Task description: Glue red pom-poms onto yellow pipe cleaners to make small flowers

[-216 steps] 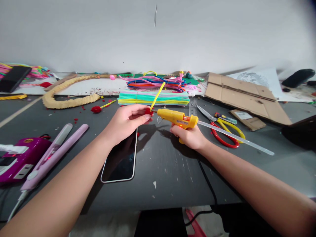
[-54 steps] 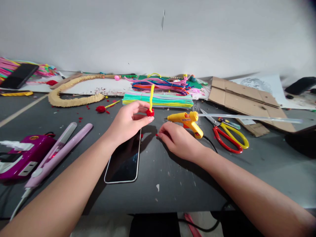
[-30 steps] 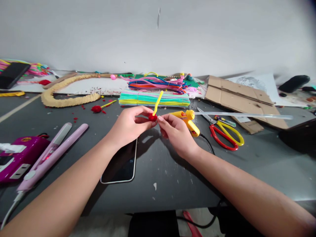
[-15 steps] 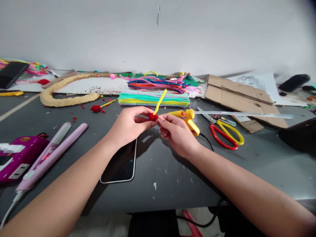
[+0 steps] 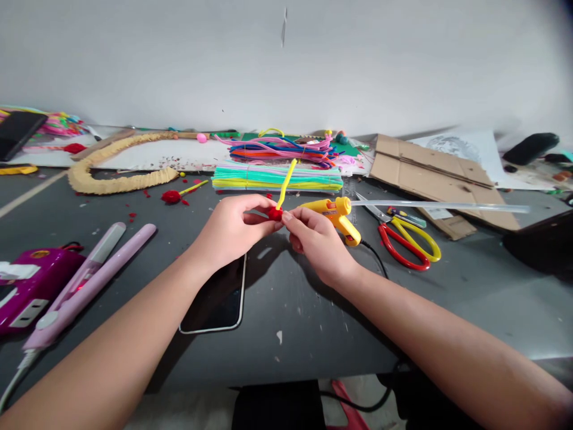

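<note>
Above the dark grey tabletop (image 5: 286, 310), both hands meet at centre. Left hand (image 5: 230, 230) pinches a small red fuzzy ball (image 5: 274, 213) between thumb and fingers; a bent yellow pipe cleaner stem (image 5: 285, 185) rises from the ball, tilted up and to the right. Right hand (image 5: 320, 242) closes its thumb and forefinger tips on the same red ball from the other side, other fingers curled under. Ball held clear of the table, over the upper end of a black smartphone with a pale rim (image 5: 218, 298), which lies flat under the left wrist

Just beyond the right hand: yellow hot-glue gun (image 5: 333, 212) lying on the table, a long clear glue stick (image 5: 441, 206) projecting from its back to the right, black cord trailing toward the table edge. Right of it, scissors with one red and one yellow loop handle (image 5: 405, 239). Farther right, flattened brown cardboard (image 5: 441, 173)

Behind the hands: stack of pale green and yellow pipe cleaners (image 5: 277, 178), with a looser multicoloured bundle (image 5: 280, 149) behind it. Left of these, a second red ball on a yellow stem (image 5: 176, 194) lying flat among red scraps, and a curved tan fuzzy rope (image 5: 119, 173)

Near left edge: lilac hair straightener (image 5: 94, 278), beside a magenta box-shaped device (image 5: 31, 286)
</note>
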{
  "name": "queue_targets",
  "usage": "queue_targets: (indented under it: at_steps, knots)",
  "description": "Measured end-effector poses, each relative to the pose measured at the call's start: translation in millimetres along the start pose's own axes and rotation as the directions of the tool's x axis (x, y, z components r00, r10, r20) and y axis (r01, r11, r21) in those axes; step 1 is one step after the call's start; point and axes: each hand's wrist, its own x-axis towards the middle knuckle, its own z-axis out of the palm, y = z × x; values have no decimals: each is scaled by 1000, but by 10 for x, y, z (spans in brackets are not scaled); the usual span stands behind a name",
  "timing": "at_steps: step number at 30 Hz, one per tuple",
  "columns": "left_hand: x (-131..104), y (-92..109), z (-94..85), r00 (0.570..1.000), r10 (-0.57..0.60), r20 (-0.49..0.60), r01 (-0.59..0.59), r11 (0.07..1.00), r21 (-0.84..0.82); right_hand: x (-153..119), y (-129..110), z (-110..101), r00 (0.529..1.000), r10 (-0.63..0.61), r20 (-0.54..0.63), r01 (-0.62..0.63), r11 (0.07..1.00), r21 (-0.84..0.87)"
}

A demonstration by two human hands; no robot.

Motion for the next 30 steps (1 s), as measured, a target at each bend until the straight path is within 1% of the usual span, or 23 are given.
queue_targets:
  at_steps: [5, 15, 21, 24, 30]
  knots:
    - [-8, 2, 2, 1000, 12, -2, -12, 1000, 24, 1, 0, 3, 1000, 16, 6, -16, 1000, -12]
    - [-37, 5, 24, 999, 31, -34, -28, 997, 75, 2, -14, 9, 996, 76, 37, -78, 995, 55]
    - [-46, -9, 36, 998, 38, -55, -32, 995, 95, 3, -20, 19, 996, 84, 17, -84, 995, 44]
    - [-48, -14, 33, 998, 45, -38, -41, 995, 96, 5, -10, 20, 997, 78, 10, -79, 996, 35]
    - [-68, 35, -3, 999, 41, 33, -43, 998, 54, 1, -5, 13, 999, 41, 14, -42, 998, 42]
